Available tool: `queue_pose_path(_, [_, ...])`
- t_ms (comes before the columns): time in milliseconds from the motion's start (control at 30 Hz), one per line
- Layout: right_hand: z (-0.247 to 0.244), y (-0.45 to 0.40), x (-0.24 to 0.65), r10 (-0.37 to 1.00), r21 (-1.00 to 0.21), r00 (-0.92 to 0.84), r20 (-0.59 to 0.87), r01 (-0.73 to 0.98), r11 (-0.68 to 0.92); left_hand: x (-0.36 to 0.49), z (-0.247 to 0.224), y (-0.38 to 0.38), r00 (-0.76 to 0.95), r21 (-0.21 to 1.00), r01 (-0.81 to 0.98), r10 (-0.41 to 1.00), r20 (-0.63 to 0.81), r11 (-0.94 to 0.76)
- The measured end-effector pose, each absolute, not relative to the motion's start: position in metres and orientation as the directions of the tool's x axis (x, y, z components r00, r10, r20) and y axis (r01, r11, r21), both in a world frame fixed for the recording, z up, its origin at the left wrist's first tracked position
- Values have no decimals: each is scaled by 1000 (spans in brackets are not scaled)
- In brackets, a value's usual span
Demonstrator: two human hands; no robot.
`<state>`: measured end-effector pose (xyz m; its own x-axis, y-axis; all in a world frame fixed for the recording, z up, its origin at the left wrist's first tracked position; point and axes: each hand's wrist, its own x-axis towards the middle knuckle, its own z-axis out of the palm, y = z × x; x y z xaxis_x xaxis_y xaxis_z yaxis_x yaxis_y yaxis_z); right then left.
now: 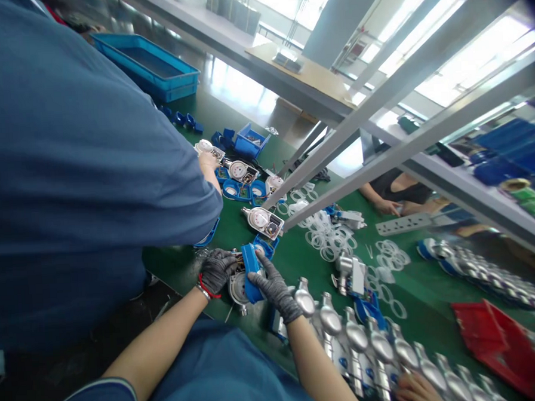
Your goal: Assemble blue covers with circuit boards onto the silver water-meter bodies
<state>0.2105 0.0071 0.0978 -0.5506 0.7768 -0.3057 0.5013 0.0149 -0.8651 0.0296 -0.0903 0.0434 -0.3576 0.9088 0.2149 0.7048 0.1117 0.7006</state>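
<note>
My left hand (217, 270), in a grey glove with a red band at the wrist, has its fingers closed at the end of an opened round metal meter housing (238, 289). Thin wires show beside those fingertips. My right hand (276, 287), gloved too, grips a blue plastic cover (252, 264) between thumb and fingers. The cover is tilted up on its edge, against or just over the right side of the housing; exact contact cannot be made out. Just beyond lie another open meter housing (264, 222) and a blue cover with a circuit board (265, 246).
Beside me on the left, a co-worker's arm (209, 167) reaches over similar parts. White rings (329, 233) lie heaped on the green table (293, 265). Silver housings (356, 333) line the right, near another person's hand (416, 390). Metal shelf posts (336, 143) slant overhead. A red bin (494, 338) stands far right.
</note>
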Motion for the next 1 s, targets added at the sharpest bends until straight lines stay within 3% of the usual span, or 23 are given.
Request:
queue_pose_path(133, [100,3,206,793,-798,-557,-246,581,161,32,37,-83,-408,760,638,891,199,122])
queue_pose_path(300, [115,-12,196,803,-568,-511,-308,775,275,39,34,-78,-470,801,577,866,168,158])
queue_pose_path(533, [130,-28,181,812,-407,-485,-326,847,342,48,23,-81,-661,990,60,748,-56,127])
queue_pose_path(700, [139,-44,165,822,-216,-466,-327,884,415,42,25,-84,-649,987,-124,744,-159,102])
queue_pose_path(833, [137,-49,163,827,-139,-467,-313,884,446,41,39,-99,-552,949,-305,797,-244,79])
queue_pose_path(1000, [124,-54,161,822,-115,-478,-309,877,467,58,47,-115,-642,816,-578,607,-469,18])
